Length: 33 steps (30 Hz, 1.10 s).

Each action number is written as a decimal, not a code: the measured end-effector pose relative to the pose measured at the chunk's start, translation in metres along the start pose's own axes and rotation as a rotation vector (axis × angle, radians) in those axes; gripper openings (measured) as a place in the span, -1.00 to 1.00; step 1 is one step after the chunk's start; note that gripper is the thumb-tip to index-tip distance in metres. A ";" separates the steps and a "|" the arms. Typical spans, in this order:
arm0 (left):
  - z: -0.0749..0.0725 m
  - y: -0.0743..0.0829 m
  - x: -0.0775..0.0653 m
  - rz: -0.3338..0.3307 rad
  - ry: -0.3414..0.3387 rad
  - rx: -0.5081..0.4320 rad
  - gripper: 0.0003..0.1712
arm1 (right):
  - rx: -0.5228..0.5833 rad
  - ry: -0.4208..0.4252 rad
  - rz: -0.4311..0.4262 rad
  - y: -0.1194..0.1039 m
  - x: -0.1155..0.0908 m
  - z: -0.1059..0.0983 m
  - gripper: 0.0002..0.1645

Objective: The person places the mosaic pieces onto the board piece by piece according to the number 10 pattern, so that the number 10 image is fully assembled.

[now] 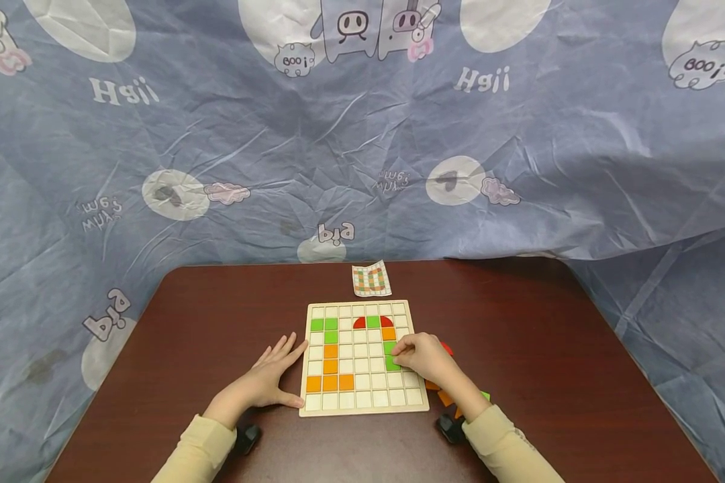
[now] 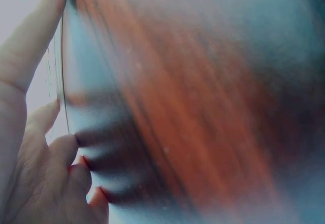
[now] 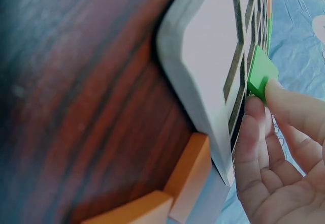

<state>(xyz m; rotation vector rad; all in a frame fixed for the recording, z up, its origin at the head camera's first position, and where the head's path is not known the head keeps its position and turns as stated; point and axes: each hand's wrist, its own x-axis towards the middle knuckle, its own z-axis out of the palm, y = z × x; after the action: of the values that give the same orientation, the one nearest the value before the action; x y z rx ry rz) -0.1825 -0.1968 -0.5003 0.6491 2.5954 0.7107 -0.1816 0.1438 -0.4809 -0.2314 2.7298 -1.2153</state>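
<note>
A pale wooden grid board (image 1: 362, 400) lies on the dark table, with green, orange and red tiles set in some of its squares. At its left edge my left hand (image 1: 266, 376) rests with fingers spread, thumb and fingertips right at the rim. Over the right side of the board, my right hand (image 1: 425, 355) pinches a green square tile (image 3: 262, 72) between thumb and fingers. In the right wrist view this tile stands tilted against the grid. Two green squares show beside the fingertips in the head view.
Loose orange tiles (image 3: 189, 170), with red and green ones, lie beside the board under my right forearm. A small printed pattern card (image 1: 371, 279) lies behind the board. A printed blue cloth (image 1: 362, 134) hangs behind the table (image 1: 217, 308).
</note>
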 end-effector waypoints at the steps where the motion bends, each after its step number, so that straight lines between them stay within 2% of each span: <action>1: 0.000 0.000 0.000 0.001 0.001 0.001 0.34 | -0.004 0.002 0.004 -0.001 0.000 0.000 -0.93; 12: 0.000 0.000 -0.001 0.001 0.006 0.005 0.34 | -0.099 0.034 -0.041 -0.004 0.001 0.004 -0.88; 18: -0.001 0.002 -0.001 -0.008 -0.002 0.005 0.34 | -0.043 0.014 -0.015 0.000 0.000 0.003 -0.91; 22: -0.001 0.002 -0.001 -0.005 0.001 0.002 0.34 | 0.038 -0.001 0.036 0.002 -0.002 -0.004 -0.94; 26: -0.001 0.002 -0.001 -0.008 0.000 0.002 0.34 | 0.074 0.018 0.067 0.006 -0.004 -0.014 -0.96; 33: -0.002 0.002 -0.001 -0.005 0.003 0.001 0.33 | 0.026 0.081 0.106 0.022 -0.006 -0.034 -0.93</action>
<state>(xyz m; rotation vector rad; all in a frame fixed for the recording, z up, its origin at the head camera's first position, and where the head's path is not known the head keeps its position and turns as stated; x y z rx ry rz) -0.1816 -0.1965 -0.4978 0.6423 2.5990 0.7099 -0.1845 0.1841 -0.4743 -0.0353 2.7527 -1.2560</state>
